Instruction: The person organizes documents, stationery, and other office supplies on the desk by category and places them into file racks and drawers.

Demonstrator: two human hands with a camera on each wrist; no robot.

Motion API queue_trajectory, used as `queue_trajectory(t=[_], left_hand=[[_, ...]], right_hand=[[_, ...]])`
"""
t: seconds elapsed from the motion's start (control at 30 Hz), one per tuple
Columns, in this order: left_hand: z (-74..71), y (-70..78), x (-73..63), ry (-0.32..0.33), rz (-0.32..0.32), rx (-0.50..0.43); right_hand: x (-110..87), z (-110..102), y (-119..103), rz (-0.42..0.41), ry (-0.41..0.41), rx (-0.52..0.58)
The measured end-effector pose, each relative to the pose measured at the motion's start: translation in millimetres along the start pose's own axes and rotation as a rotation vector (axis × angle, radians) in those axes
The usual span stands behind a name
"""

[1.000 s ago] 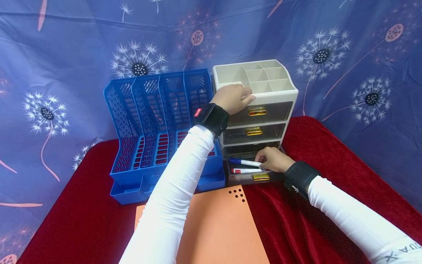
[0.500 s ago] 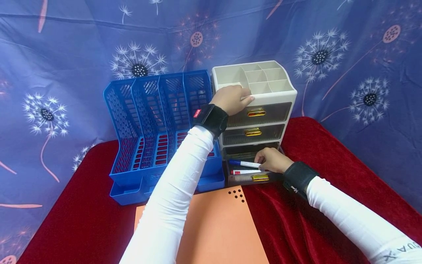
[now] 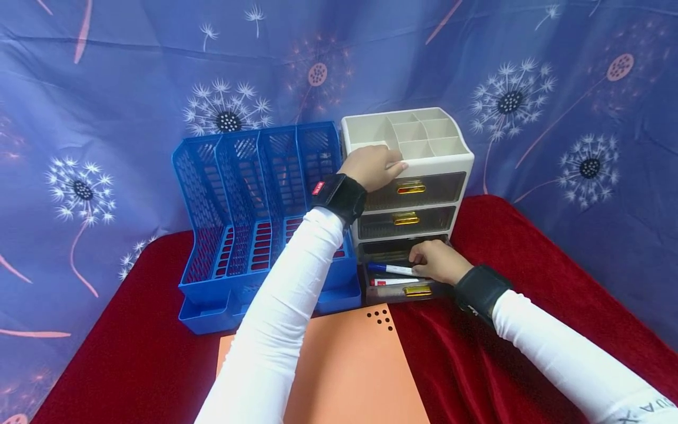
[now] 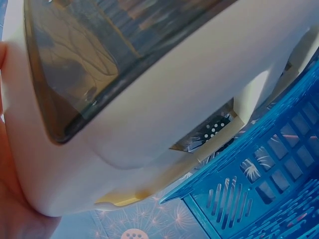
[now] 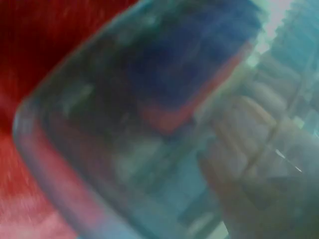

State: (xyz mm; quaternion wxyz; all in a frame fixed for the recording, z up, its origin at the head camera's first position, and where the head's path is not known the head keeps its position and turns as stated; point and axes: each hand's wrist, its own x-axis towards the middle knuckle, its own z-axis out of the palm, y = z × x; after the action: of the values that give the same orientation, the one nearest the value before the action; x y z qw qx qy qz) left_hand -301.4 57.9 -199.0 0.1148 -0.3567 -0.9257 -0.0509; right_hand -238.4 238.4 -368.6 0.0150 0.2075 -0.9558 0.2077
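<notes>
- Left hand (image 3: pixel 372 166) planted on the top front edge of the cream drawer organiser (image 3: pixel 450 159), centre of the frame, fingers curled over the rim, clamped on it and steadying it.
- Right hand (image 3: pixel 438 262) down at the bottom drawer (image 3: pixel 402 290), fingers curled at its right end, apparently gripping it.
- Changed since a second ago: drawer further in than before, gold handle closer to the cabinet front, less marker showing.
- Reads as closing in progress, not finished; drawer still partly open.
- Blue marker (image 3: pixel 389 269) and red marker (image 3: pixel 389 282) lying inside, side by side.
- Upper two drawers shut.
- Blue file rack (image 3: pixel 249 194) just left of the organiser, touching or nearly so.
- Orange sheet (image 3: pixel 349 365) on the red-covered desk (image 3: pixel 529 259), lower centre, punched dots near its top edge.
- Writing: small red tag on the left wristband, unreadable; letters "UA X" on the right sleeve, lower right corner.
- Right wrist view too blurred to help.
</notes>
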Motion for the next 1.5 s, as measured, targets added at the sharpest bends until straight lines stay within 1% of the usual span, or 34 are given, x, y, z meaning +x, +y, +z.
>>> queue_trajectory(t=[0.1,0.2,0.4,0.53,0.73,0.83,0.9,1.07,1.2,1.37,1.5], left_hand=[[0.1,1.3,-1.9,0.000,0.000,-0.003],[-1.4,1.7,-3.9,-0.001,0.000,0.000],[-4.9,-0.9,-7.2,-0.009,-0.003,0.006],[-4.5,-1.5,-6.2,-0.018,0.005,0.014],[-5.4,-1.6,-3.0,-0.025,0.014,0.023],[-6.5,-2.1,-1.7,-0.021,0.016,0.024],[-7.2,-2.4,-0.9,-0.021,0.018,0.024],[-7.1,-3.1,1.0,-0.021,0.017,0.025],[-5.1,-3.4,1.8,-0.027,0.018,0.016],[-2.8,-3.5,1.8,-0.026,0.021,0.004],[-1.9,-3.0,1.6,-0.022,0.019,0.005]], right_hand=[[-4.3,-1,0,-0.016,0.050,-0.046],[-8.5,-3,-4,-0.021,0.089,-0.070],[-21.3,-8,-23,-0.080,0.160,-0.120],[-34.3,-9,-39,-0.139,0.205,-0.171],[-55.3,-3,-58,-0.297,0.343,-0.239],[-63.4,4,-63,-0.343,0.390,-0.268],[-68.0,9,-65,-0.349,0.403,-0.303],[-73.1,22,-65,-0.326,0.402,-0.390],[-74.1,30,-63,-0.329,0.403,-0.410],[-74.6,34,-60,-0.344,0.418,-0.404],[-74.5,37,-57,-0.335,0.434,-0.407]])
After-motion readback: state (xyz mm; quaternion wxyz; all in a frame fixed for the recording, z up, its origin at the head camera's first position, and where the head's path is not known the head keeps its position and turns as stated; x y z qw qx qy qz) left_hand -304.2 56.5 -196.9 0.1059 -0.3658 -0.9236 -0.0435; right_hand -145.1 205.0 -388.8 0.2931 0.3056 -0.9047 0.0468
